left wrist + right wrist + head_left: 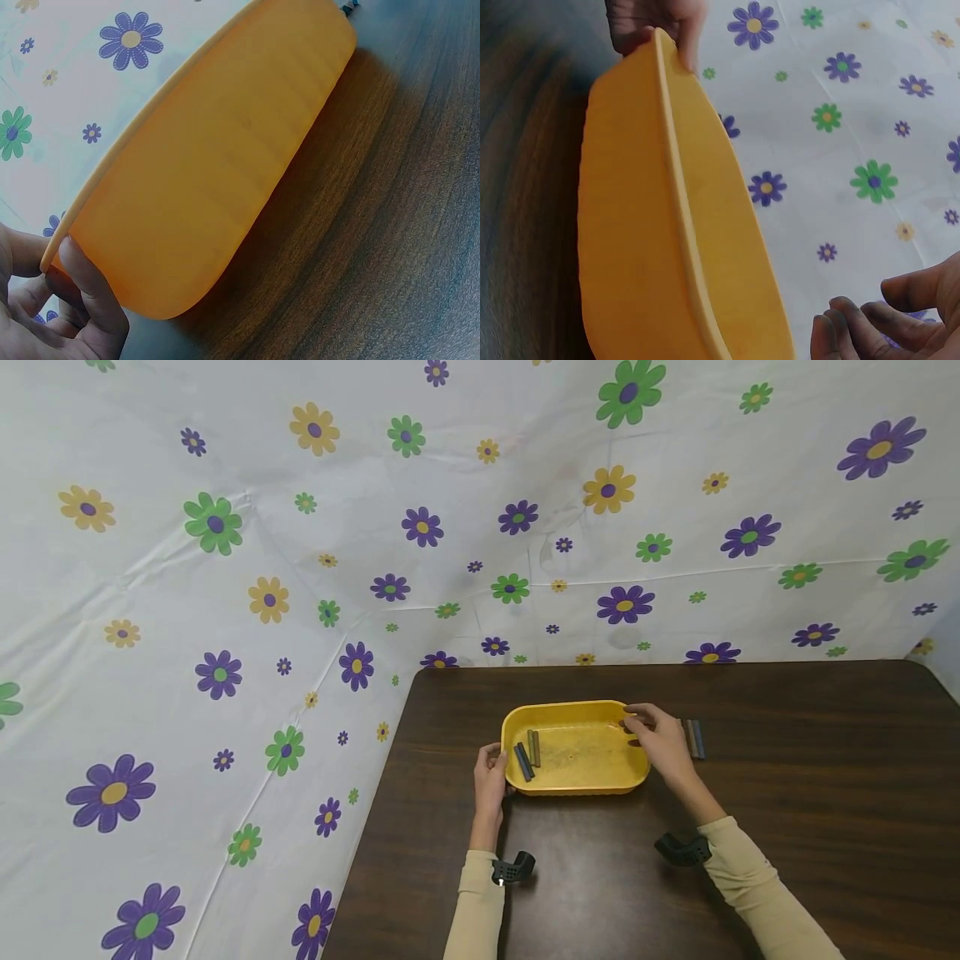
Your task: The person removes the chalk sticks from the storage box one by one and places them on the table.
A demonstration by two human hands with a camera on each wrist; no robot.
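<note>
A yellow plastic tray [577,777] stands on the dark table, its far side toward the floral cloth. My left hand [491,781] grips the rim at its left end; the left wrist view shows the thumb [94,289] along the outer wall. Over the right end hovers my right hand [663,747], its fingers loosely bent. In the right wrist view the smudged fingertips [847,307] hold nothing visible. Two dark chalk-like sticks [522,762] and two olive-brown sticks [534,748] lie inside the tray's left part.
More sticks, brown and blue [693,739], lie side by side on the table [817,793] right of the tray, partly behind the right hand. White floral cloth [450,468] hangs behind and left of the table. A dark strap-on camera [682,850] sits on the right wrist.
</note>
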